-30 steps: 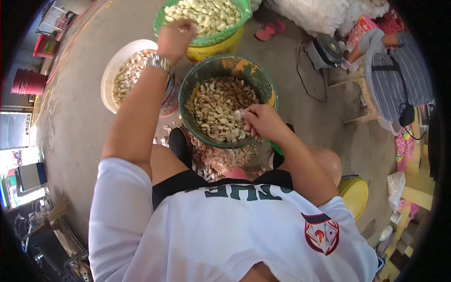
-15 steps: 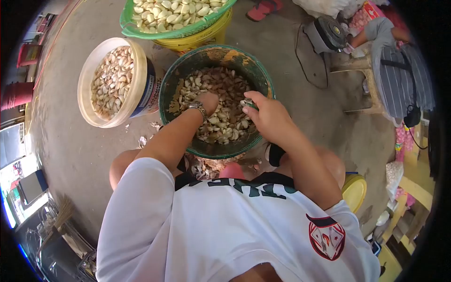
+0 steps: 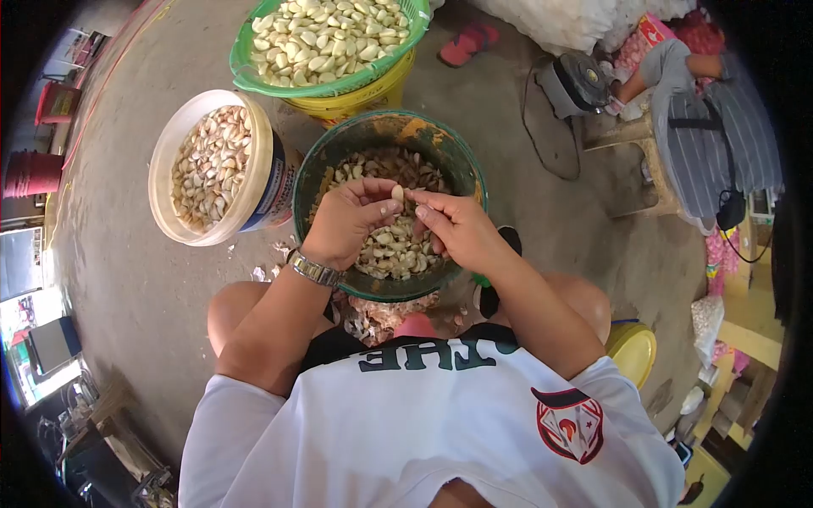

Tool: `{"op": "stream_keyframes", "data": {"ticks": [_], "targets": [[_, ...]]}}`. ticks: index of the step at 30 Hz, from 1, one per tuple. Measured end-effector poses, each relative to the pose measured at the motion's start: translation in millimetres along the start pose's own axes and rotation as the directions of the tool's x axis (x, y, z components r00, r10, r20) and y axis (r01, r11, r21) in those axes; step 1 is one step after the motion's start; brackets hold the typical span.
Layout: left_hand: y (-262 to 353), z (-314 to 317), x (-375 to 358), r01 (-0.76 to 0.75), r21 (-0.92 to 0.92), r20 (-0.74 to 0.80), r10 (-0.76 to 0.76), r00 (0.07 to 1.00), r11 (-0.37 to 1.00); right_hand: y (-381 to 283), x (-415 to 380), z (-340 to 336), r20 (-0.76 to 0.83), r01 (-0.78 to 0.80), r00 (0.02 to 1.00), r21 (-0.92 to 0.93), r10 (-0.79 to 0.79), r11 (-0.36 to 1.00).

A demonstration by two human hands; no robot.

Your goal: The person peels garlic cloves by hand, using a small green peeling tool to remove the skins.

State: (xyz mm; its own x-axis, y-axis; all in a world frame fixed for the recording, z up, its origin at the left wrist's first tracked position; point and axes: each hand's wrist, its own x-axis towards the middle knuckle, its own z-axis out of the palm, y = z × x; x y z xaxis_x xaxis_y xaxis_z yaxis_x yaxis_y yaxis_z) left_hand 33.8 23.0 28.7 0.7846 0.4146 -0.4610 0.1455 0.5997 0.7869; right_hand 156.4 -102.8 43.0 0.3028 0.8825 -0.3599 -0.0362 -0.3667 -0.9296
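Over a dark green tub (image 3: 306,161) my left hand (image 3: 343,222) pinches a pale garlic clove (image 3: 397,194) between thumb and fingertips. My right hand (image 3: 461,227) is closed close beside the clove, its index fingertip almost at it. Whatever the right fingers hold, if anything, is hidden. Loose garlic cloves (image 3: 394,251) lie in the tub below both hands, some whitish, others in brownish skin. Left of the tub, a white bucket (image 3: 161,178) is filled with unpeeled cloves (image 3: 212,165). Behind it, a green basket (image 3: 246,72) heaped with peeled cloves (image 3: 330,38) rests on a yellow bucket (image 3: 373,91).
Garlic skins (image 3: 385,315) litter the floor under the tub, between my knees. A yellow lid or tub (image 3: 633,351) is by my right leg. To the right stand a stool (image 3: 639,140) and a dark appliance (image 3: 576,83) with a cord. Another person's leg (image 3: 652,72) shows there.
My left hand has come up out of the cloves and now holds one. The right hand has moved left to meet it. The view has shifted slightly.
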Motion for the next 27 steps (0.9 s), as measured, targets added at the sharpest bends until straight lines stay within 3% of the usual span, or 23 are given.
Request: {"op": "stream_keyframes", "data": {"ticks": [4, 10, 19, 22, 25, 27], "targets": [[1, 2, 3, 0.037, -0.016, -0.017, -0.037, 0.999, 0.999, 1, -4, 2, -0.010, -0.036, 0.999, 0.137, 0.038, 0.990], [-8, 4, 8, -0.087, -0.017, -0.042, 0.086, 0.995, 0.996, 1, -3, 1, 0.047, -0.053, 0.998, 0.233, 0.043, 0.971], [-15, 5, 11, -0.162, 0.090, -0.084, 0.170, 0.982, 0.983, 4, 3, 9, -0.077, 0.010, 0.997, 0.114, -0.001, 0.993], [-14, 7, 10, -0.130, 0.166, -0.131, 0.153, 0.980, 0.978, 15, 5, 16, -0.183, 0.142, 0.974, 0.021, -0.136, 0.990], [-16, 7, 9, -0.161, 0.175, -0.083, 0.177, 0.981, 0.971, 8, 3, 13, -0.138, -0.037, 0.987, 0.305, 0.082, 0.952], [-12, 8, 8, -0.117, 0.072, -0.053, 0.121, 0.991, 0.991, 0, 1, 8, -0.068, -0.090, 0.988, 0.479, 0.139, 0.873]]}}
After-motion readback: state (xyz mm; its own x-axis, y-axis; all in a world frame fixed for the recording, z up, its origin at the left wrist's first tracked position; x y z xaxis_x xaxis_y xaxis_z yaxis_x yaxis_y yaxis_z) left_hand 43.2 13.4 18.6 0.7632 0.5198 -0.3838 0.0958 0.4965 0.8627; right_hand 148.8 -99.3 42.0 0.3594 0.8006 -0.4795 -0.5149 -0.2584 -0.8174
